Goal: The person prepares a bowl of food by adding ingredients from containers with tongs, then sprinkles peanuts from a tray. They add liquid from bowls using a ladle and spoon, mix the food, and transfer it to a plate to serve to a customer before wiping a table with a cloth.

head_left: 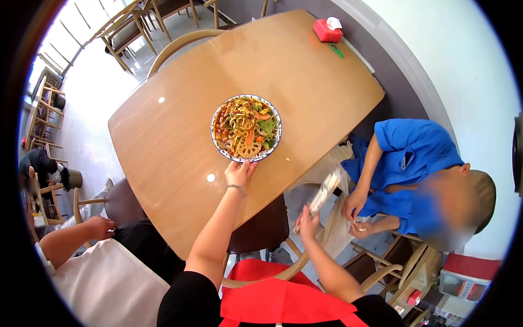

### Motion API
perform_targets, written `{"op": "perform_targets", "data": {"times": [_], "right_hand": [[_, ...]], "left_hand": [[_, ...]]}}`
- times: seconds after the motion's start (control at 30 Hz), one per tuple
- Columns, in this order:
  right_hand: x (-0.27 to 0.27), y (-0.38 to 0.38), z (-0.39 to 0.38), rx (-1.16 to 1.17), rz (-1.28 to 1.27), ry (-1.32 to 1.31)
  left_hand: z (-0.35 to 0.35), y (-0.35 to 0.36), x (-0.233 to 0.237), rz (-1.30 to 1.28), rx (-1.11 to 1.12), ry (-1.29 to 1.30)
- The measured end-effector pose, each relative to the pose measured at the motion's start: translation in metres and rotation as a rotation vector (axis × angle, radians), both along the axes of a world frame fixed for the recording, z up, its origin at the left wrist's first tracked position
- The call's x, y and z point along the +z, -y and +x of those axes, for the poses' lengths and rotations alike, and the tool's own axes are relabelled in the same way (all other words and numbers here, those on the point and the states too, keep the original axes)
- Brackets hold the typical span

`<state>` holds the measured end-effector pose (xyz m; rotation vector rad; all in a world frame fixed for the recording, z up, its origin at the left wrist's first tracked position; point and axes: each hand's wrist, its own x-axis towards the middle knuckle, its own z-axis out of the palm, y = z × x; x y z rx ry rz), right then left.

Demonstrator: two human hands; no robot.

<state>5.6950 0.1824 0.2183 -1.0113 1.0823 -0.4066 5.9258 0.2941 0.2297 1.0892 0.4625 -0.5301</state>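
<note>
A round plate (279, 133) with a blue-and-white patterned rim rests on the wooden table. It is heaped with mixed food (248, 125): noodle-like strands, peanuts, lotus root slices, carrot slices and green leaves. My left hand (239, 174) grips the plate's near rim, with a band on the wrist. Off the table's right edge, my right hand (308, 222) is closed round a long, pale bundle (325, 192), which looks like paper-wrapped chopsticks. Motion blurs the bundle, so its details cannot be made out.
The wooden table (180, 103) carries a red tissue box (327, 30) and a green object (335, 50) at its far right. A person in blue (414, 158) sits at right; another person's hand (101, 227) is at left. A brown chair (259, 231) stands at the near edge.
</note>
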Motion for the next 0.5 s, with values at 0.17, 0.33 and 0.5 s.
{"op": "perform_targets", "data": {"times": [0.17, 0.33, 0.5], "right_hand": [[0.009, -0.019, -0.080, 0.005, 0.073, -0.057], [-0.001, -0.019, -0.112, 0.080, 0.127, -0.093], [-0.002, -0.026, -0.091, 0.170, 0.233, -0.035]], "left_hand": [[0.035, 0.040, -0.007, 0.000, 0.109, -0.002], [0.079, 0.075, -0.022, -0.066, 0.141, -0.043], [0.100, 0.075, -0.015, -0.149, -0.045, -0.098]]}}
